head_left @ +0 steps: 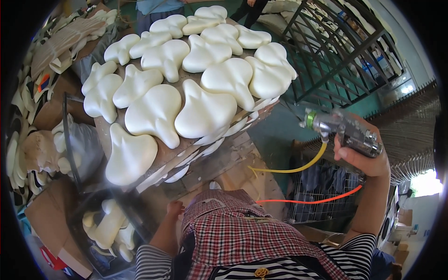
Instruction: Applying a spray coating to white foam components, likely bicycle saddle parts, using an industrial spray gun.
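Observation:
My right hand [366,156] is wrapped round the grip of a metal spray gun [347,133], raised at the right with its green-ringed nozzle pointing left. A yellow hose [298,169] runs from beneath the gun's front, and a red hose [317,202] trails from below my wrist. Low beside my checked apron hangs my left hand [175,208], apart from the work; its fingers are too foreshortened to read. Ahead, several smooth white foam pieces [156,109], shaped like wide bicycle saddles, lie in rows on a brown board [177,86]. More layers show stacked under the board's edge.
A black frame rack [331,60] stands at the far right. Below the stack at left is a dark crate [100,233] holding foam pieces, next to cardboard [49,212]. Other people stand behind the stack, one in blue [158,7]. A wire basket [322,191] sits under the hoses.

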Available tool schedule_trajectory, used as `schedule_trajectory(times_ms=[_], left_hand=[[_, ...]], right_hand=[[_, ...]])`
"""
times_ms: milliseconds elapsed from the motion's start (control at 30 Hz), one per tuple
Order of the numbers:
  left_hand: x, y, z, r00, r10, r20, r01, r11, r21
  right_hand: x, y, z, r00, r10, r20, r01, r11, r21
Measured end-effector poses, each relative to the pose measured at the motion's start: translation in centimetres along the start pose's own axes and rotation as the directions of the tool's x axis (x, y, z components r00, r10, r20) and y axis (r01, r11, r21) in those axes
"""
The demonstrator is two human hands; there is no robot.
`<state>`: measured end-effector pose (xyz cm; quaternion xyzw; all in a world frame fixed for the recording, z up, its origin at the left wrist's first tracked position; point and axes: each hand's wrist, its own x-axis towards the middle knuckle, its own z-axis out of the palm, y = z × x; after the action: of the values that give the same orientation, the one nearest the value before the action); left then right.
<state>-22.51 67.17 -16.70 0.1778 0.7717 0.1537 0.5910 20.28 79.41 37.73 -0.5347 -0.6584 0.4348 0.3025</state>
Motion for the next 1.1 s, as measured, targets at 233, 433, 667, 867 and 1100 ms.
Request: schedule_trajectory(times_ms=[233,433,667,867,1100], left_hand=[[-0.5,-4.4,-2.2,0.998,-0.004,0.057,0.0,0.997,0.071],[-0.5,-9.6,-4.2,0.97,0.177,0.167,-0.237,0.842,0.484],[-2.9,-8.4,-4.9,0.94,0.332,0.075,-0.324,0.802,0.501],[-4.8,-6.1,-4.1,0.991,0.129,-0.044,-0.116,0.966,0.233],[-4.5,-7.2,-5.3,0.999,0.017,-0.031,-0.011,0.985,0.171]], right_hand=[[-4.1,0.9,1.2,0.994,0.01,-0.111,-0.01,1.0,-0.003],[-6.3,0.4,2.5,0.995,-0.083,-0.055,0.085,0.996,0.034],[-9.8,1.2,1.8,0.997,-0.083,-0.002,0.083,0.996,0.013],[-11.9,1.6,1.1,0.994,-0.016,-0.104,0.018,1.0,0.023],[-11.6,0.7,3.0,0.976,0.0,-0.217,0.01,0.999,0.042]])
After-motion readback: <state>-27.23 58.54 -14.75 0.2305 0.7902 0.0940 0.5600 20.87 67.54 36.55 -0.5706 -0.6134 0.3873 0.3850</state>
